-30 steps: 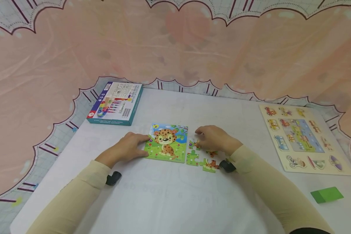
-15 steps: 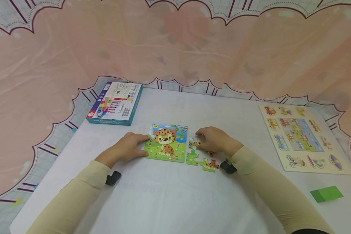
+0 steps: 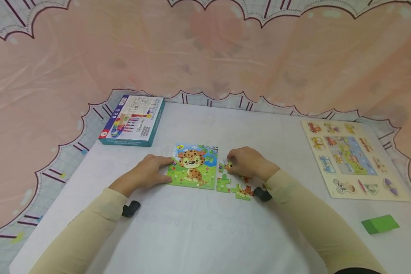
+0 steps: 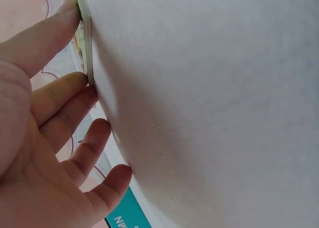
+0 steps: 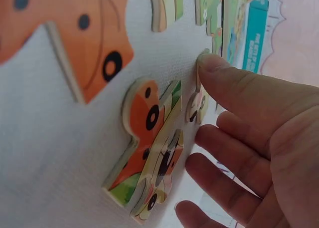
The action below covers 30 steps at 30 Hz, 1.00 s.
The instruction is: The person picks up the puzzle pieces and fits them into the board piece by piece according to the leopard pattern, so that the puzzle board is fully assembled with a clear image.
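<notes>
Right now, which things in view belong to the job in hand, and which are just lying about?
In the job:
leopard picture board, touched by the left hand
loose jigsaw pieces, at the right hand

Apparently just lying about:
teal-edged box
beige picture board
green block

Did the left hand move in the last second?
No. In the head view, the left hand stays at the leopard picture's left edge, no nearer the box.

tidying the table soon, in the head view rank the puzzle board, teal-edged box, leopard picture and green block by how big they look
1. Puzzle board
2. Teal-edged box
3. Leopard picture
4. Green block
The box's lead over the picture is modest.
</notes>
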Motion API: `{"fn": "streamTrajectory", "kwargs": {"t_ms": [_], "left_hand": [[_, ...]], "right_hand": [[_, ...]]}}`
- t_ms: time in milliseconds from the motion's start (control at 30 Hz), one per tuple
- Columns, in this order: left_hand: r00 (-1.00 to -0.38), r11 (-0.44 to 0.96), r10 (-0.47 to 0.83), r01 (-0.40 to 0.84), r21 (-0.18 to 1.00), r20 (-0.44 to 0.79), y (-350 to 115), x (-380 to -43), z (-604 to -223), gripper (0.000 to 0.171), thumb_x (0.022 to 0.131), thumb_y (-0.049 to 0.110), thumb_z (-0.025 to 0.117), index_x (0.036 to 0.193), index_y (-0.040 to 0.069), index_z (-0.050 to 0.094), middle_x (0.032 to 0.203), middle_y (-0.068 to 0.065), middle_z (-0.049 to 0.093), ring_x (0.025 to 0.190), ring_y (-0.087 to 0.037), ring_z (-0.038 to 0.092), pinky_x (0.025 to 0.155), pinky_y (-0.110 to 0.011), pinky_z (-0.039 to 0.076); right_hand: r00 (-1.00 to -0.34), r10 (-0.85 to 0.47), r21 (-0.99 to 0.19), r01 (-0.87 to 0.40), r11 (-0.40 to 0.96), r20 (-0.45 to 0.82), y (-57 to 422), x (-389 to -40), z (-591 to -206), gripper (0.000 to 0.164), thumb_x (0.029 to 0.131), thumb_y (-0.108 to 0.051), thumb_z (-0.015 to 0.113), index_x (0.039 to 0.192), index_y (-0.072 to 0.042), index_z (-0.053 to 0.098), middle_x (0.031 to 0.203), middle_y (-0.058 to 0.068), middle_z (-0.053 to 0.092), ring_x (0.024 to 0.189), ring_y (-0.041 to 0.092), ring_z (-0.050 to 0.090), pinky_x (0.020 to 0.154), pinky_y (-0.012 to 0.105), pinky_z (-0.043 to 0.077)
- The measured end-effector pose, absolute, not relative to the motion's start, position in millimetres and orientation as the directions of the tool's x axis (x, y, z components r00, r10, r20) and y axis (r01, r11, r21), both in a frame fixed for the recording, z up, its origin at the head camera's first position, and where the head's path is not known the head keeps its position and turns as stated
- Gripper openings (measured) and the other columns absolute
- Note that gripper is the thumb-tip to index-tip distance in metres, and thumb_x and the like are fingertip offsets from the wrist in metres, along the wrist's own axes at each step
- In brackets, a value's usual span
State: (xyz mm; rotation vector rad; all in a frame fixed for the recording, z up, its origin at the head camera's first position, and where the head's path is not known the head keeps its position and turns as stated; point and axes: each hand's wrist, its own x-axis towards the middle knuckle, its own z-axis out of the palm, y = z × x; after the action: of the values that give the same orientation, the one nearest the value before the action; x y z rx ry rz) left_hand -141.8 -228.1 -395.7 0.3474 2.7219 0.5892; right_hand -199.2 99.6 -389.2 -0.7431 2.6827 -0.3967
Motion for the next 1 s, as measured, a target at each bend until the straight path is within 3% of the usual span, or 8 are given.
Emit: {"fn": "streamTrajectory", "kwargs": {"t_ms": [367,1000], "left_hand": [[-0.916,0.885,0.289,0.146,0.441,-0.279,-229.2,-142.5,-395.8,0.069,0.087,0.029,0.08,0.146,0.006,0.052,0.147,-0.015,0.051,0.135,-0.039,0.038,0.112,-0.057,0.032],[-0.913,0.884,0.304,0.164,0.438,-0.272,-228.9,-142.1,-395.9,0.068,0.088,0.029,0.079,0.145,0.005,0.053,0.146,-0.015,0.052,0.135,-0.04,0.039,0.112,-0.057,0.031]], "right_hand": [[-0.813,-0.54,-0.347,-0.452,0.822,-0.219,98.7,-200.6,-387.8,0.04,0.093,-0.026,0.072,0.126,-0.005,0.066,0.126,0.011,0.067,0.119,0.031,0.058,0.105,0.046,0.044],[-0.823,-0.531,-0.359,-0.442,0.822,-0.204,101.0,-201.2,-391.5,0.041,0.093,-0.028,0.073,0.127,-0.006,0.067,0.125,0.011,0.067,0.119,0.03,0.059,0.105,0.045,0.044]]}}
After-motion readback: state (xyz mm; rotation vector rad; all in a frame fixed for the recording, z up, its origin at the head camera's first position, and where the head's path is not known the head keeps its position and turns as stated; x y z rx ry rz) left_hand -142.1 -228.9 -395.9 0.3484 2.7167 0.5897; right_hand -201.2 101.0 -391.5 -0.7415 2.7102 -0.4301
